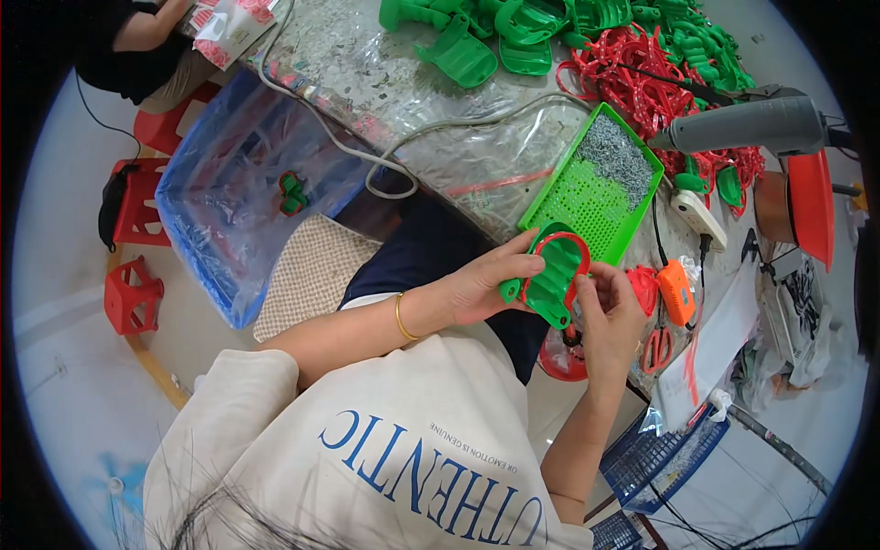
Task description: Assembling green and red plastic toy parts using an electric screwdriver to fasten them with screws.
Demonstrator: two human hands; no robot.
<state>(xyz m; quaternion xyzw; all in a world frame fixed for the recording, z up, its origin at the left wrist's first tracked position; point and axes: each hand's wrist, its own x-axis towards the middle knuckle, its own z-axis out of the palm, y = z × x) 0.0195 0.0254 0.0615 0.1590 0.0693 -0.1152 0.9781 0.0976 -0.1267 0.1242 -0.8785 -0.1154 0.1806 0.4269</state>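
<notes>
My left hand (490, 282) grips a green moulded plastic part (553, 275) from its left side, thumb on top. The part is hollow and curved, with a red plastic frame (570, 239) around its edge. The fingers of my right hand (612, 316) pinch the right edge of this piece; whether something small sits between them is hidden. Just beyond my hands lies a bright green perforated tray (529, 218), with a heap of small grey metal screws (616, 151) at its far end.
Several green parts (466, 57) and tangled red frames (632, 78) pile at the back. A grey power tool (752, 126) points in from the right. A power strip (698, 220) and red scissors (656, 350) lie nearby. At left, a lined blue bin (215, 206) holds one red-and-green piece (292, 193).
</notes>
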